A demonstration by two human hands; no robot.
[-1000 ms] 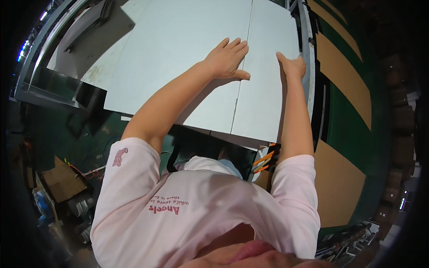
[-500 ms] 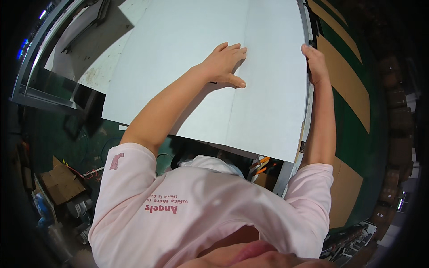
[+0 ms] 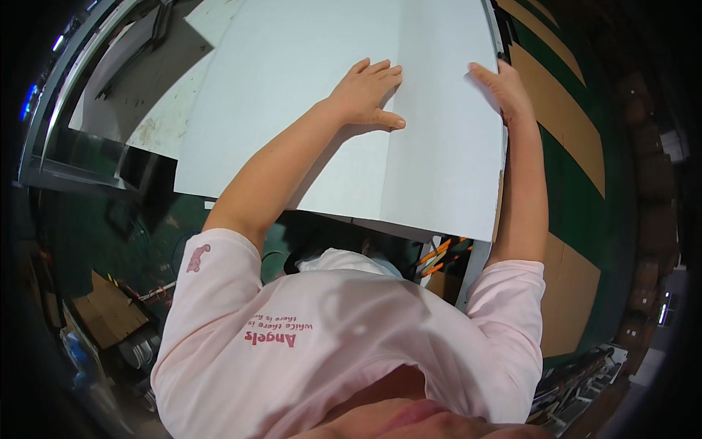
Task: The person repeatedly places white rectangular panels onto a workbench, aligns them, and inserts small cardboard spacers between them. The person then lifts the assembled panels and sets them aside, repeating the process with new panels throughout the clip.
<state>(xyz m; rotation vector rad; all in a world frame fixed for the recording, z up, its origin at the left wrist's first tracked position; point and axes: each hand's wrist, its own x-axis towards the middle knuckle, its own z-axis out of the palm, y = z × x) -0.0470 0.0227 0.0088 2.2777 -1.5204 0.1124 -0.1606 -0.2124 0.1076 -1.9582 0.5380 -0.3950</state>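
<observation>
both hands flat on a big white sheet

pressed palm-down with fingers spread, the left hand (image 3: 368,95) lies flat on the large white sheet (image 3: 307,124), near a crease line that runs down the sheet's length. the right hand (image 3: 501,88) rests at the sheet's right edge, fingers stretched out along it and not closed around anything; whether the thumb hooks under the edge i cannot tell.

the white sheet is the biggest thing in view, covering most of the work table (image 3: 124,88), its near edge hanging over the table's front towards the person. the table's grey top shows only at the left, where it looks scuffed and stained. to the right of the sheet, flat brown cardboard panels (image 3: 559,117) lie on a dark green floor (image 3: 578,212). below the sheet's near edge, orange-and-black striped bars (image 3: 439,256) peek out just beside the person's pink sleeve (image 3: 504,307).
</observation>
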